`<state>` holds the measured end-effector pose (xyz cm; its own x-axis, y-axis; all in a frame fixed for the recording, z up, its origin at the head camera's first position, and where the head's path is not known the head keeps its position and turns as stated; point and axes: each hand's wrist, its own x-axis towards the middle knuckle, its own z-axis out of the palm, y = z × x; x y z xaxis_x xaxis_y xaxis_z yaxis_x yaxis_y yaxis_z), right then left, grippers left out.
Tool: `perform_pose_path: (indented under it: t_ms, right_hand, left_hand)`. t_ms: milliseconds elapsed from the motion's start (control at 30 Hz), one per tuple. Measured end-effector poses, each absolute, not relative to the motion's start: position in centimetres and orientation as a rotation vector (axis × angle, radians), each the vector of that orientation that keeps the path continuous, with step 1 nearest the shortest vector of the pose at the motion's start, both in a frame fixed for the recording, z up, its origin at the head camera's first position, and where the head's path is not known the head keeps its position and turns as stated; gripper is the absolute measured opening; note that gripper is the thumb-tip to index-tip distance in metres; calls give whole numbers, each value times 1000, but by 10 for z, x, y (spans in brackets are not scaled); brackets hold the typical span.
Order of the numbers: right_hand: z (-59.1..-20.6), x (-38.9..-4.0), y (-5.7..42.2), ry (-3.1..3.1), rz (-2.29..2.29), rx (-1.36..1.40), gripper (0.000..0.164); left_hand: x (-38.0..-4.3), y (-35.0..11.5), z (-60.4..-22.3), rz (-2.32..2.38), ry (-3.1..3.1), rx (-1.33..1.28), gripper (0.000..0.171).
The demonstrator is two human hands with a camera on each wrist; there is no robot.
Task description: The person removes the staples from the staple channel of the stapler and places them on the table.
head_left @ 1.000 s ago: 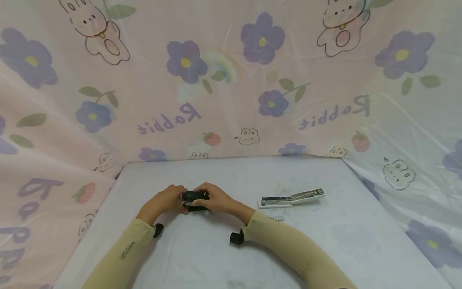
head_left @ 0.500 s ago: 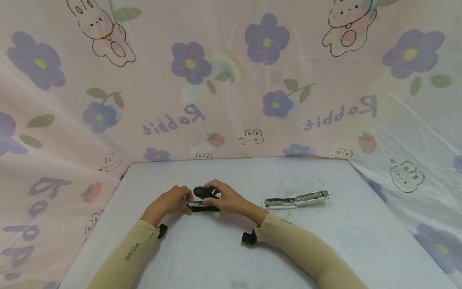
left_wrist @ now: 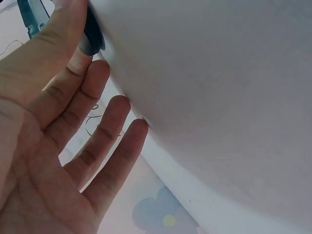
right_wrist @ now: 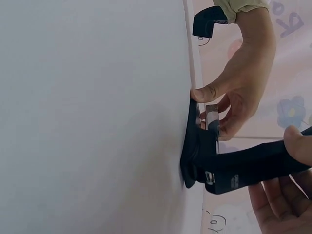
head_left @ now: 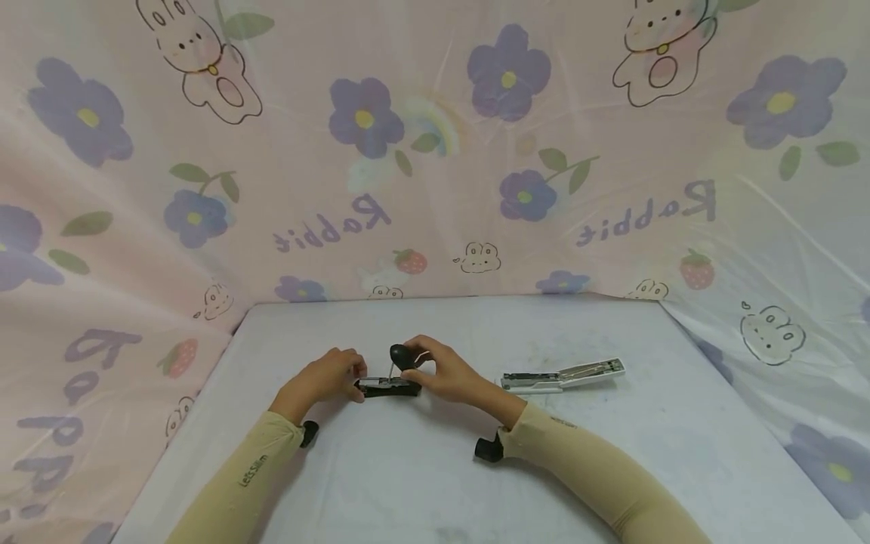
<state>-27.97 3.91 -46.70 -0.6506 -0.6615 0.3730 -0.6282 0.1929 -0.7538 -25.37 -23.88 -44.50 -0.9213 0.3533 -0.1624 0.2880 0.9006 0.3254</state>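
A black stapler (head_left: 389, 390) sits on the white table, its top arm (right_wrist: 253, 168) swung up steeply from the base and its metal magazine (right_wrist: 212, 117) exposed. With thumb and index finger my left hand (head_left: 331, 379) pinches the front end of the base; in the left wrist view the dark end (left_wrist: 93, 31) shows between those fingers, while the other fingers spread loosely. The raised arm is gripped near its free end by my right hand (head_left: 445, 372), thumb on one side and fingers on the other.
To the right, a white stapler (head_left: 532, 387) lies opened out flat, its metal inside showing. A patterned curtain (head_left: 435, 174) rises behind the table and along both sides. Dark wrist mounts (head_left: 488, 451) jut from both sleeves.
The black stapler's top arm has swung up from nearly closed, lifted rightward by my right hand. My left hand keeps hold of the front end. The head view has shifted slightly.
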Motion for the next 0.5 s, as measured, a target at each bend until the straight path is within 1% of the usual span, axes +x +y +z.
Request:
perform_pose_path:
  t_ms: [100, 500]
  right_hand:
    - [-467, -279, 43, 2385, -1502, -1275, 38]
    - [-466, -278, 59, 2355, -1535, -1227, 40]
  left_hand:
    - [-254, -239, -446, 443, 2849, 490, 36]
    - [-252, -239, -442, 441, 2841, 523, 36]
